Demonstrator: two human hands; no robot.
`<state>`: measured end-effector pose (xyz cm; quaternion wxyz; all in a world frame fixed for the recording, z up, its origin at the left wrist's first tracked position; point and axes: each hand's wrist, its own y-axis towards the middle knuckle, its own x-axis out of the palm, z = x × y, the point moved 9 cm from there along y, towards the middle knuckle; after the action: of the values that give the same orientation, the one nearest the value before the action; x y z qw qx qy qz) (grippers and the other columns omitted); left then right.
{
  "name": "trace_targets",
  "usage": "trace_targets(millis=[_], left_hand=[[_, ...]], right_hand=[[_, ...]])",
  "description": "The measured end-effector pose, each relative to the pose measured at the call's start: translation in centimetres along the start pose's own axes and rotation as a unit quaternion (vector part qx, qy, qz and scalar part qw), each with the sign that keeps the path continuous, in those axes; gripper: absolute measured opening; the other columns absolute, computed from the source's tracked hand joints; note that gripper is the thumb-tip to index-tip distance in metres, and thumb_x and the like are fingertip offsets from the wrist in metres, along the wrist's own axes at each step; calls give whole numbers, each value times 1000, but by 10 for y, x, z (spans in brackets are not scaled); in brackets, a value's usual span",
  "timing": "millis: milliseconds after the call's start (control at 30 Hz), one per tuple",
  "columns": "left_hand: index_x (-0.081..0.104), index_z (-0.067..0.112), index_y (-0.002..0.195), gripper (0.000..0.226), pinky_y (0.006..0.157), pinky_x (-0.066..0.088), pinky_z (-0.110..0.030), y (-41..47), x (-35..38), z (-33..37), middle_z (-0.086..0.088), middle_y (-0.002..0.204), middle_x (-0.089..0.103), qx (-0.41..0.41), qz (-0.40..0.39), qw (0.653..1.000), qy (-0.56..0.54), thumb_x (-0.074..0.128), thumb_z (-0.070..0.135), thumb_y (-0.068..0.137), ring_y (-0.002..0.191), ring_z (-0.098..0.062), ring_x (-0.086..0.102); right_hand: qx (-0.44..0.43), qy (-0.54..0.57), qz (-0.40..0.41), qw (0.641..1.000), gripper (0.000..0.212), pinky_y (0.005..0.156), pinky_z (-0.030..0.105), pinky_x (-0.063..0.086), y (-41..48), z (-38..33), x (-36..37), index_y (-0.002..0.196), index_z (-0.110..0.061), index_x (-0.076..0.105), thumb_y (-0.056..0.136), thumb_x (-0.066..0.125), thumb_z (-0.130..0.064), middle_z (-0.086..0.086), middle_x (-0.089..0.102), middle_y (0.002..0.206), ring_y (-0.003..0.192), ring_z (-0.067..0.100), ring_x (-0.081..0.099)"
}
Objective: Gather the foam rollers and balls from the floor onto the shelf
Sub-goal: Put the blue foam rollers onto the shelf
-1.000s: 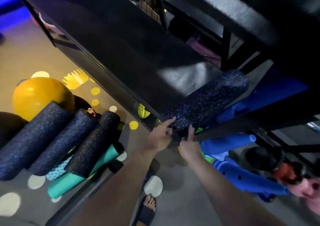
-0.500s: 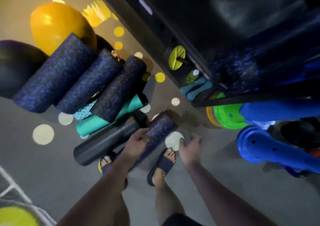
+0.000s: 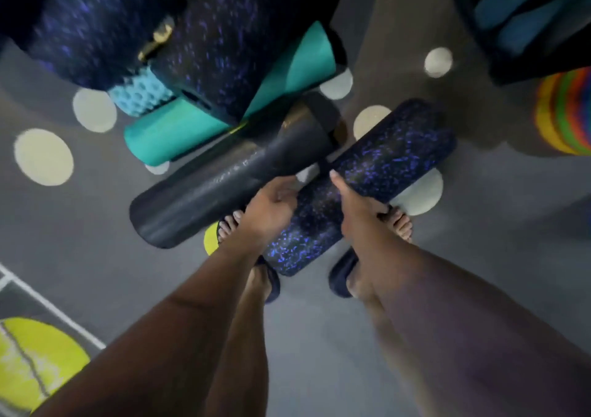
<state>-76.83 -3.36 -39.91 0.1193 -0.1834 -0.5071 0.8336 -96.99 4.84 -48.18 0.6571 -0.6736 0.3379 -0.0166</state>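
A black foam roller with blue speckles (image 3: 377, 173) lies slanted on the grey floor just in front of my feet. My left hand (image 3: 271, 208) grips its left side and my right hand (image 3: 358, 205) grips its middle from the right. Beside it to the left lies a plain dark grey roller (image 3: 224, 186). Behind that sit a teal roller (image 3: 198, 125), a light blue knobbly roller (image 3: 140, 93) and more speckled rollers (image 3: 204, 39), blurred, at the top.
The shelf's dark lower corner (image 3: 527, 61) with teal dumbbells (image 3: 531, 13) shows at top right. A stack of coloured discs (image 3: 566, 112) lies on the floor below it. My sandalled feet (image 3: 345, 276) stand under the roller. The floor has pale dots and a yellow-green circle (image 3: 35, 359).
I have left the shelf, where I pushed one speckled roller in, and bent down to the floor. Both hands have now closed on the speckled roller by my feet.
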Motion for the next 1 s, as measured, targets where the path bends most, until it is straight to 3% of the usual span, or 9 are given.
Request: trace_targets(millis=[167,300,433,533,667,733,800,867,1000], left_hand=[[60,15,133,37,87,46,-17,-28,-21,-19,-5,118,62,-21,-3,1000,1,54,6,98,92,-11,60],[44,60,136,69,113,40,-43,-113,-55,23,2,140,58,-10,-75,984,159,51,69,68,127,-25,57],[26,48,152,84,121,21,-20,-249,-95,150,15,157,33,101,-190,958,190,64,70,80,145,-9,31],[9,46,158,118,126,19,-39,-330,-136,241,15,165,24,168,-190,941,225,67,88,64,152,-11,23],[-18,48,154,151,126,20,-36,-406,-183,348,4,166,20,224,-133,919,296,73,92,42,153,-16,20],[-20,43,155,155,125,19,-33,-432,-186,390,5,166,20,265,-120,905,310,83,80,45,153,-16,20],[-19,37,157,155,125,17,-35,-452,-175,417,7,165,20,281,-113,905,300,90,67,51,154,-19,15],[-16,35,158,155,126,18,-40,-459,-157,432,6,165,23,281,-100,914,274,91,64,51,155,-23,13],[-11,39,158,162,124,25,-42,-445,-120,450,5,165,26,256,-73,947,178,89,78,36,153,-18,22]], right_hand=[[-37,-75,43,996,125,109,32,40,-88,-17,-42,152,-6,34,57,93,-61,7,51,148,133,26,52],[-124,-105,-1,987,121,103,34,52,-190,-62,-75,135,-19,60,32,94,-72,-8,70,124,111,15,68],[-121,-83,-58,988,119,86,40,61,-311,-120,-108,122,-21,65,20,95,-73,-7,77,109,91,17,76],[-167,-40,-106,979,78,73,33,62,-478,-195,-130,110,-21,71,46,96,-60,-4,79,101,87,15,77],[-208,45,-144,966,88,69,45,64,-599,-267,-156,122,-21,63,47,95,-54,0,78,104,89,23,77],[-228,53,-155,960,65,59,34,62,-630,-290,-173,116,-21,63,64,91,-48,-2,77,102,86,20,75],[-246,71,-145,956,62,66,30,58,-651,-306,-192,114,-22,59,68,90,-49,-4,73,108,92,16,71],[-269,73,-137,951,87,76,31,56,-654,-325,-212,128,-21,52,59,92,-58,-5,70,120,102,15,69],[-281,-3,-165,945,65,81,34,51,-639,-357,-251,128,-31,49,78,78,-61,-11,61,128,108,14,62]])
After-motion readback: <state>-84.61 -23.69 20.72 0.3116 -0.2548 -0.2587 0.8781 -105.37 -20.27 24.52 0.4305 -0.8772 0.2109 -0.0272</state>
